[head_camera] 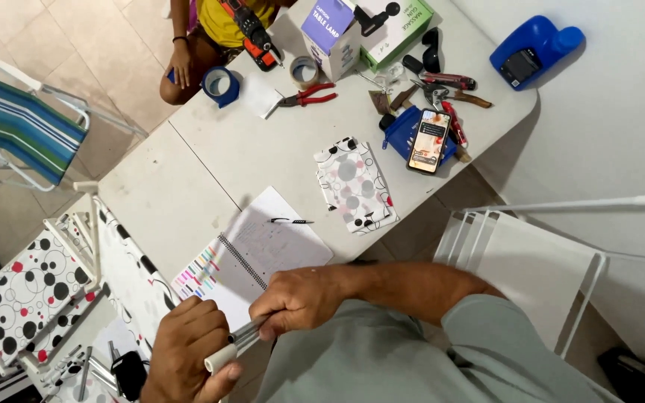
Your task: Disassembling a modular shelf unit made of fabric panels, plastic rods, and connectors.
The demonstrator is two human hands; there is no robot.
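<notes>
My left hand (188,354) and my right hand (300,298) are both closed around a thin grey metal tube (246,332) with a white cap (220,359) on its near end. I hold it low, over the near edge of the white table (210,157). Just beyond my hands lies an open spiral notebook (259,250) with coloured marks along its edge, and a black pen (290,221) rests at its far corner. A folded piece of polka-dot fabric (354,185) lies right of the notebook.
Far side of the table: red pliers (304,95), blue tape roll (220,83), boxes (334,30), phone (429,140) on a blue pouch, hand tools. A seated person's hand (181,71) is at top. Striped chair (16,127) left, white frame (524,254) right, polka-dot panels (31,291) lower left.
</notes>
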